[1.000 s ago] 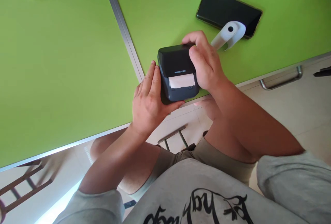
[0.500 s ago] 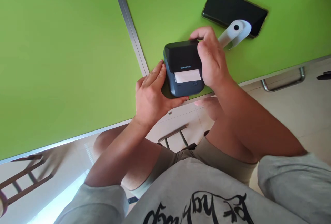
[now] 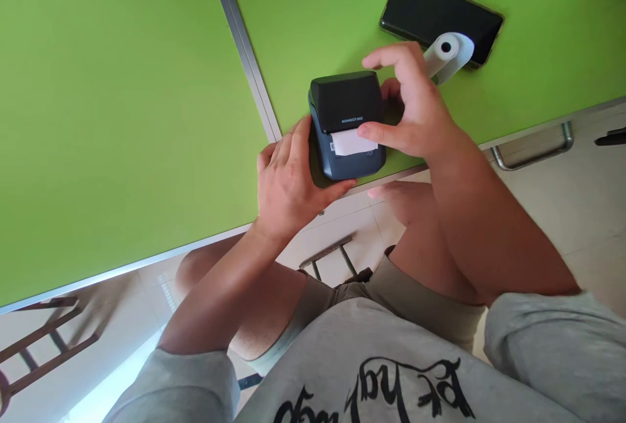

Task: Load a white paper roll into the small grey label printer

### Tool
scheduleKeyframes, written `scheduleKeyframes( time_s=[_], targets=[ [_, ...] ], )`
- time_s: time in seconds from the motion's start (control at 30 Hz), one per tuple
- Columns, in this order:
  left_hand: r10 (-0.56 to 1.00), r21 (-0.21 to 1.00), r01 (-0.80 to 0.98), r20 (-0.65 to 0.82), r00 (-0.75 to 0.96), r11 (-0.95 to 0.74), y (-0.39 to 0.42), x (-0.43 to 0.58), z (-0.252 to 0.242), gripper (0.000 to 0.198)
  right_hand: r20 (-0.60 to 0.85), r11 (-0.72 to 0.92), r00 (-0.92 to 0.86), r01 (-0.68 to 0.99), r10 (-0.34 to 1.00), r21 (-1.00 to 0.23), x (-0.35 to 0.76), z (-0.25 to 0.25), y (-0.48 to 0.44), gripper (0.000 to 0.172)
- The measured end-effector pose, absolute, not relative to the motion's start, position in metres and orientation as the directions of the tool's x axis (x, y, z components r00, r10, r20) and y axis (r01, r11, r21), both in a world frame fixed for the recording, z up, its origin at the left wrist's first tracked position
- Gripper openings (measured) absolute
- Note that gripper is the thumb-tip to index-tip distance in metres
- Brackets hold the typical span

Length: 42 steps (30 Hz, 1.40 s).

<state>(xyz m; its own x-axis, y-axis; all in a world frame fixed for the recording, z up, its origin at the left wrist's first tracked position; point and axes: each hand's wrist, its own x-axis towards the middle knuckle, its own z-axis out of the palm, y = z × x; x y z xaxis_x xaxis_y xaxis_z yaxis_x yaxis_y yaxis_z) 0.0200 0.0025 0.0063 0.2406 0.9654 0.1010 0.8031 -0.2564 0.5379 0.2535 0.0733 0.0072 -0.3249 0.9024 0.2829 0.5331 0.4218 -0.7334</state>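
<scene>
Head: right hand (image 3: 417,118) looser over printer (image 3: 345,100)

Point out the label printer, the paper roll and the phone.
label printer (image 3: 345,100): head view, on its dark lid.
paper roll (image 3: 460,53): head view, on its white end face.
phone (image 3: 430,9): head view, on its black screen.

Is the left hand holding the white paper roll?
No, the left hand grips the small dark grey plastic printer, while the white paper roll lies apart on the green table.

Green table (image 3: 122,116), label printer (image 3: 345,100), black phone (image 3: 425,9), white paper roll (image 3: 454,55)
</scene>
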Motion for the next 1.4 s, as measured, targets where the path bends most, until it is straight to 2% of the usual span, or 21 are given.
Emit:
scheduleKeyframes(
  time_s=[0.1, 0.3, 0.4, 0.47, 0.57, 0.6, 0.7, 0.83, 0.97, 1.13, 1.2, 1.23, 1.3, 1.33, 1.4],
  targets=[
    [0.959, 0.494, 0.823, 0.122, 0.255, -0.282, 0.001, 0.021, 0.005, 0.107, 0.348, 0.412, -0.22, 0.511, 0.911, -0.755, 0.248, 0.017, 0.075, 0.056],
    [0.953, 0.466, 0.832, 0.118, 0.279, -0.301, 0.001, 0.019, 0.006, 0.109, 0.42, 0.39, -0.067, 0.525, 0.905, -0.757, 0.221, 0.047, 0.08, 0.012],
    [0.951, 0.47, 0.828, 0.116, 0.286, -0.306, 0.001, 0.019, 0.007, 0.106, 0.449, 0.413, -0.051, 0.494, 0.892, -0.765, 0.216, 0.055, 0.084, 0.016],
    [0.95, 0.467, 0.828, 0.126, 0.284, -0.309, 0.0, 0.019, 0.007, 0.106, 0.409, 0.402, -0.132, 0.595, 0.903, -0.696, 0.216, 0.058, 0.084, 0.016],
    [0.949, 0.452, 0.834, 0.149, 0.279, -0.316, -0.001, 0.02, 0.006, 0.105, 0.22, 0.313, -0.235, 0.834, 0.947, -0.454, 0.216, 0.064, 0.082, 0.003],
    [0.948, 0.447, 0.836, 0.155, 0.279, -0.319, -0.001, 0.02, 0.005, 0.104, 0.148, 0.281, -0.242, 0.887, 0.959, -0.366, 0.215, 0.067, 0.081, 0.003],
    [0.943, 0.436, 0.836, 0.173, 0.285, -0.333, -0.002, 0.019, 0.004, 0.105, -0.029, 0.266, -0.276, 0.945, 0.961, -0.191, 0.211, 0.077, 0.078, 0.021],
    [0.933, 0.426, 0.831, 0.199, 0.3, -0.358, -0.002, 0.018, 0.003, 0.105, -0.199, 0.35, -0.365, 0.931, 0.909, -0.109, 0.206, 0.088, 0.08, 0.045],
    [0.933, 0.43, 0.828, 0.187, 0.309, -0.36, -0.002, 0.018, 0.003, 0.103, -0.246, 0.348, -0.36, 0.933, 0.9, -0.09, 0.203, 0.093, 0.083, 0.039],
    [0.944, 0.447, 0.832, 0.151, 0.294, -0.33, -0.001, 0.019, 0.005, 0.102, -0.183, 0.356, -0.392, 0.913, 0.902, -0.201, 0.209, 0.095, 0.084, 0.039],
    [0.946, 0.454, 0.83, 0.147, 0.288, -0.323, -0.001, 0.02, 0.005, 0.102, -0.089, 0.353, -0.412, 0.857, 0.907, -0.375, 0.216, 0.096, 0.081, 0.04],
    [0.948, 0.46, 0.829, 0.144, 0.284, -0.318, -0.001, 0.02, 0.005, 0.102, -0.013, 0.34, -0.405, 0.785, 0.914, -0.518, 0.22, 0.095, 0.078, 0.04],
    [0.952, 0.473, 0.826, 0.135, 0.276, -0.307, -0.001, 0.02, 0.006, 0.102, 0.162, 0.294, -0.286, 0.511, 0.944, -0.808, 0.227, 0.093, 0.071, 0.033],
    [0.953, 0.477, 0.825, 0.13, 0.274, -0.303, -0.001, 0.02, 0.006, 0.102, 0.206, 0.264, -0.193, 0.352, 0.959, -0.898, 0.231, 0.091, 0.067, 0.03],
    [0.954, 0.482, 0.824, 0.121, 0.275, -0.299, -0.001, 0.02, 0.006, 0.104, 0.194, 0.195, -0.022, 0.162, 0.981, -0.967, 0.238, 0.082, 0.06, 0.034]
  ],
)
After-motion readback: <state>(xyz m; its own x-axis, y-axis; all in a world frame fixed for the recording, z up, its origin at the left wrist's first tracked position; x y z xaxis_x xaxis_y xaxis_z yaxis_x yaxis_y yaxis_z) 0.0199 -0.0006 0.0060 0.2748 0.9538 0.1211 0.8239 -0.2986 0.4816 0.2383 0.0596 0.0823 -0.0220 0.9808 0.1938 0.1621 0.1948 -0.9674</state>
